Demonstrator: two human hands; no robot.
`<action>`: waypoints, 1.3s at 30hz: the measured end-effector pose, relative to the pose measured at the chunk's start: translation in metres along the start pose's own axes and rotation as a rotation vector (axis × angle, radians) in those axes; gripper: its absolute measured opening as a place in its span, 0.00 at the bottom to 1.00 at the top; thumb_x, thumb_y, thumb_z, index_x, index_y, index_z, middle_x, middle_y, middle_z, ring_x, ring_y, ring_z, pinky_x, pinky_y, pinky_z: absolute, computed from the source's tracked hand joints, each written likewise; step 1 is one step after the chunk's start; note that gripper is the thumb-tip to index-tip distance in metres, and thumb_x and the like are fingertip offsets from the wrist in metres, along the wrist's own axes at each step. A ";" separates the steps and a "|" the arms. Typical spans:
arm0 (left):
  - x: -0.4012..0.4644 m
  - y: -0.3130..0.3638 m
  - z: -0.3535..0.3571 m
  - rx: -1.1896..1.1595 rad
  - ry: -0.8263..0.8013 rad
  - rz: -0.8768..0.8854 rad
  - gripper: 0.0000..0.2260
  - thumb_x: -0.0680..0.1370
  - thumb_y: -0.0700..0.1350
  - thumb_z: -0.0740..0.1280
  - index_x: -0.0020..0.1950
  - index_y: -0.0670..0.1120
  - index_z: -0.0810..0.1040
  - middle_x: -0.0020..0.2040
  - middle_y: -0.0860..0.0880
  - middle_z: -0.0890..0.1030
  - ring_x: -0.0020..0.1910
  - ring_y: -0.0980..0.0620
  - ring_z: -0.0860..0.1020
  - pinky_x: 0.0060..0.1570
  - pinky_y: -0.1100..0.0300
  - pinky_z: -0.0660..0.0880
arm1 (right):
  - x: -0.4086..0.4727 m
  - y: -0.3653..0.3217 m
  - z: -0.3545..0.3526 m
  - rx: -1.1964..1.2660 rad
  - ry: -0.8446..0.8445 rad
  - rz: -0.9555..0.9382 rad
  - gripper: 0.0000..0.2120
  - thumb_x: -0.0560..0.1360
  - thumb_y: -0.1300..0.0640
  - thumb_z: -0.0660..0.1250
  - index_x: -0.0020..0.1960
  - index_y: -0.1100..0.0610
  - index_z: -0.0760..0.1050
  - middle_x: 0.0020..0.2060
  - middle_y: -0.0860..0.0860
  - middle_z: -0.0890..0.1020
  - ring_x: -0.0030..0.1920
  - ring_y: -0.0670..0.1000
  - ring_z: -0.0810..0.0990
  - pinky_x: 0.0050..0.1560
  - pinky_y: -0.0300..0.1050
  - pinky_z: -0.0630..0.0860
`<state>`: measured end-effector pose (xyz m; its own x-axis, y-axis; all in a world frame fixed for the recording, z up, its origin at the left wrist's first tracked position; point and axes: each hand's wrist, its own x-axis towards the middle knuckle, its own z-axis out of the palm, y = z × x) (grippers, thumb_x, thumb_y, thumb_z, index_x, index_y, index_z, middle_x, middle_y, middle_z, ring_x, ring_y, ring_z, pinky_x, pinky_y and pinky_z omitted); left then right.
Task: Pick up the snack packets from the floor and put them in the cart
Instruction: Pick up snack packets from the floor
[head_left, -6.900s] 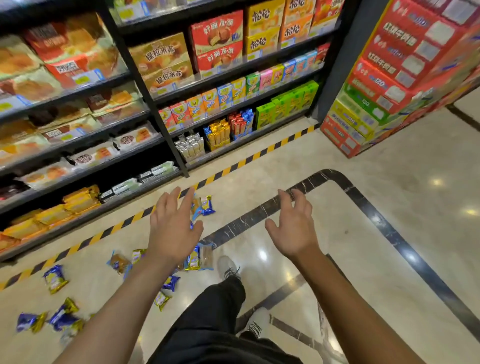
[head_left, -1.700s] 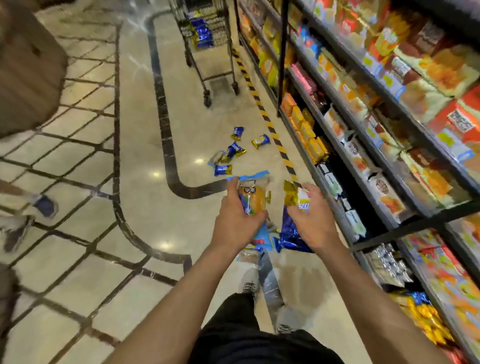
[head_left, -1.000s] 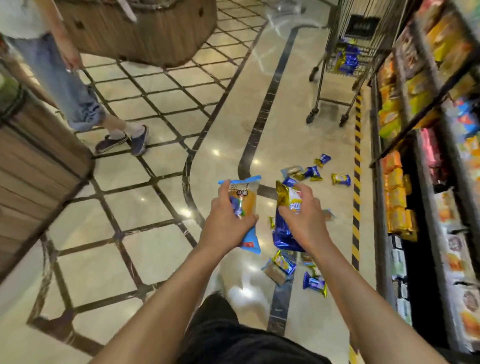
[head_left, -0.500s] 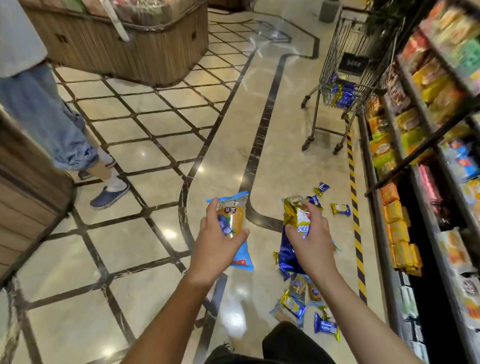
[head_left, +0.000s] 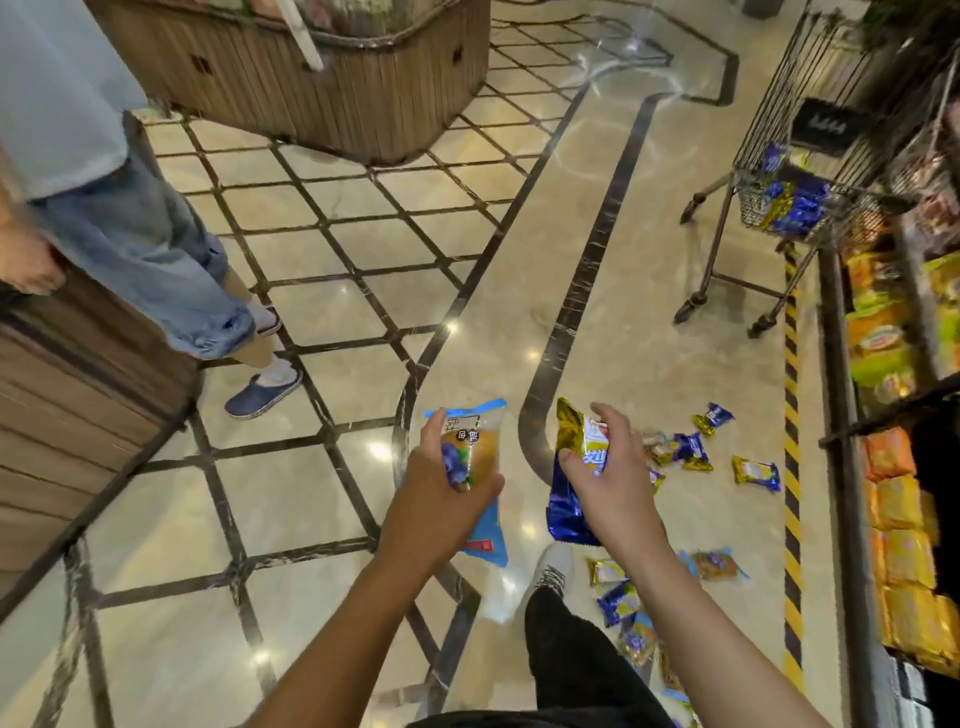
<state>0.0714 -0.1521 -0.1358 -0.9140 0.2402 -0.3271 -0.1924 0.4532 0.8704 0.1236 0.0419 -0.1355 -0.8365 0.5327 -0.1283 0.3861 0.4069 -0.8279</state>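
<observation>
Two snack packets are up off the floor: the left hand (head_left: 441, 499) grips a clear, blue-edged packet (head_left: 475, 467) with a golden pastry inside, thumb and fingers wrapped round its middle so its lower blue end hangs below the palm, and the right hand (head_left: 605, 478) holds a blue-and-gold foil packet (head_left: 569, 493), fingers curled over its upper part while the shiny blue end hangs down beside the wrist. The two hands are near each other at about chest level, apart, neither touching the other's packet. More packets lie on the pale marble floor (head_left: 649, 338) — a loose cluster (head_left: 691, 449) of blue-and-gold ones just beyond the right hand, with one gold-ended packet (head_left: 756, 473) off to its right near the yellow-and-black striped line (head_left: 790, 441), and another scatter (head_left: 623, 597) by the person's white shoe (head_left: 553, 569) and black trouser leg. The wire cart (head_left: 810, 171) stands well ahead at the upper right, close to the shelving (head_left: 893, 467), already holding a heap of blue and gold packets in its basket. On the left a second person in a pale top and jeans (head_left: 150, 265) stands on the diamond-patterned tiles, between a wooden counter (head_left: 67, 415) and a slatted wooden display stand (head_left: 322, 78).
</observation>
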 end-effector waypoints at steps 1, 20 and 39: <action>0.016 0.008 0.003 -0.019 -0.006 -0.017 0.41 0.70 0.59 0.75 0.74 0.70 0.52 0.67 0.55 0.71 0.59 0.51 0.77 0.49 0.45 0.82 | 0.017 -0.002 -0.001 0.012 -0.017 0.007 0.27 0.77 0.54 0.68 0.72 0.44 0.63 0.59 0.47 0.69 0.48 0.31 0.70 0.40 0.24 0.68; 0.285 0.155 0.050 -0.115 0.109 -0.035 0.36 0.75 0.47 0.74 0.77 0.59 0.56 0.64 0.54 0.77 0.52 0.54 0.82 0.37 0.65 0.79 | 0.337 -0.021 -0.041 0.106 -0.070 0.060 0.26 0.76 0.54 0.68 0.70 0.42 0.64 0.57 0.50 0.71 0.49 0.43 0.75 0.43 0.33 0.69; 0.643 0.256 0.045 -0.001 -0.183 0.092 0.41 0.72 0.44 0.76 0.79 0.55 0.56 0.67 0.50 0.74 0.62 0.46 0.76 0.30 0.75 0.73 | 0.609 -0.076 -0.028 -0.049 0.149 0.185 0.30 0.76 0.52 0.69 0.73 0.40 0.61 0.58 0.49 0.69 0.53 0.47 0.73 0.53 0.40 0.69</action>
<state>-0.5492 0.1572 -0.1404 -0.8477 0.4326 -0.3070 -0.1110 0.4214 0.9001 -0.4044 0.3557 -0.1353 -0.6842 0.7039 -0.1904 0.5490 0.3254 -0.7699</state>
